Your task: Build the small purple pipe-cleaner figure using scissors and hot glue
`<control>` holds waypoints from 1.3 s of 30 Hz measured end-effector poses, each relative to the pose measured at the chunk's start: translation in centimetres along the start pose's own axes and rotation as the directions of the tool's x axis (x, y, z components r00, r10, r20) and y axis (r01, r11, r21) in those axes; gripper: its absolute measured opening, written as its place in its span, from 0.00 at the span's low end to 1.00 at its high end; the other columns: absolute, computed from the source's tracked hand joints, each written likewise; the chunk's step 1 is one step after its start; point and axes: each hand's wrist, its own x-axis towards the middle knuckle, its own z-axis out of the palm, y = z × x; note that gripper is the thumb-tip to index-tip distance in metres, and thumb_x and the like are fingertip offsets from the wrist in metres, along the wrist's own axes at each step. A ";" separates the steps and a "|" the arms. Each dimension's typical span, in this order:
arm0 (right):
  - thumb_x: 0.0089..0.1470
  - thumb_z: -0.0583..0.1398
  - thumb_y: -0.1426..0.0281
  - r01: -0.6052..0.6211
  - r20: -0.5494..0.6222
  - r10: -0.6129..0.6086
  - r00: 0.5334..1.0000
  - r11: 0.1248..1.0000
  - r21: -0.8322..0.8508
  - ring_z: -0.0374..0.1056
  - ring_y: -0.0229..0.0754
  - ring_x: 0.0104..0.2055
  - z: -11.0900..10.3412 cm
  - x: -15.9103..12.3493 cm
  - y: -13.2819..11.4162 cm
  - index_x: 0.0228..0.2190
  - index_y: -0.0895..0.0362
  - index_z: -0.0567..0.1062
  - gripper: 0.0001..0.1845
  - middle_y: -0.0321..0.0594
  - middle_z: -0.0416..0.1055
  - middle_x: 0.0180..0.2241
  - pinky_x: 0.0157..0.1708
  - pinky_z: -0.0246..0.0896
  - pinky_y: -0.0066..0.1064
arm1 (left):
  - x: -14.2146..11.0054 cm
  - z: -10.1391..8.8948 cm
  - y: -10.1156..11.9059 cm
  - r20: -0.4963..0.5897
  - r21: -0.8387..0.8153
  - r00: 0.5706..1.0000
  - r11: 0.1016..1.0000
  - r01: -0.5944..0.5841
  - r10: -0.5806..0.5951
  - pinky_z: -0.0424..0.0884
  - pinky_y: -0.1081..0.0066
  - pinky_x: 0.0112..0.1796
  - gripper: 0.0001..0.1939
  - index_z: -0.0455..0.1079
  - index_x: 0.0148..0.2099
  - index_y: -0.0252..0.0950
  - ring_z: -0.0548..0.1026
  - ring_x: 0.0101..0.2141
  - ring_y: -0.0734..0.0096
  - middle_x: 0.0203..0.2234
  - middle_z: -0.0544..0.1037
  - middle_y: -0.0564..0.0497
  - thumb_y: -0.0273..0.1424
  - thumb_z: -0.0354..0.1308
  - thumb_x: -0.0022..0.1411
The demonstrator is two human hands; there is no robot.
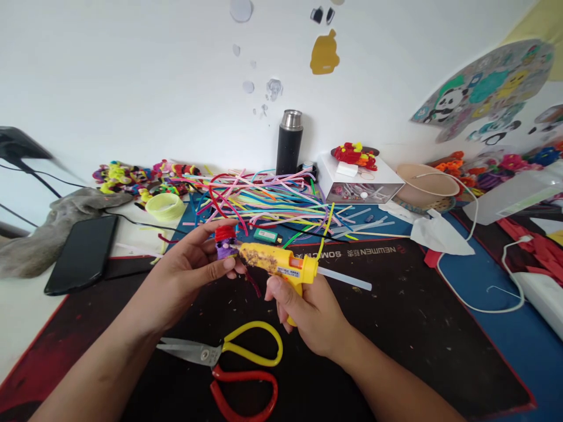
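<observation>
My right hand [308,313] is wrapped round the grip of a yellow glue gun [281,265], a clear glue stick jutting from its back toward the right. The nozzle points left and touches a small red and purple pipe-cleaner figure [225,241]. My left hand [193,269] pinches that figure between thumb and fingers above the dark desk mat [396,305].
Scissors [233,366] with yellow and red handles lie on the mat below my hands. A heap of coloured pipe cleaners [264,202], a black flask [289,142] and a white box [360,179] stand behind. A black phone [81,253] lies left, white cables right.
</observation>
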 end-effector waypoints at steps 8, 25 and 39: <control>0.69 0.59 0.34 0.031 0.001 -0.031 1.000 0.999 -0.012 0.63 0.37 0.22 0.0 -0.1 0.2 0.34 0.54 0.73 0.35 0.31 0.65 0.20 0.23 0.58 0.28 | -0.1 0.1 0.2 -0.017 0.024 1.000 1.000 0.017 -0.017 0.84 0.71 0.37 0.32 0.82 0.62 0.41 0.85 0.34 0.65 0.36 0.88 0.48 0.33 0.84 0.57; 0.72 0.58 0.37 0.078 0.004 -0.078 0.997 0.996 -0.049 0.60 0.36 0.21 -0.2 -0.1 0.3 0.33 0.53 0.72 0.33 0.30 0.64 0.20 0.23 0.54 0.29 | 0.0 -0.1 0.1 -0.011 0.059 1.000 0.998 0.004 -0.003 0.83 0.73 0.38 0.33 0.79 0.62 0.39 0.86 0.34 0.66 0.36 0.89 0.48 0.34 0.84 0.57; 0.71 0.57 0.35 0.081 -0.017 -0.083 0.996 0.990 -0.112 0.67 0.41 0.24 -0.2 -0.1 -0.1 0.37 0.53 0.80 0.35 0.32 0.65 0.19 0.24 0.61 0.30 | 0.0 -0.3 0.1 -0.022 0.101 1.000 0.995 -0.016 0.018 0.84 0.72 0.39 0.34 0.80 0.64 0.42 0.86 0.35 0.65 0.39 0.89 0.48 0.36 0.84 0.57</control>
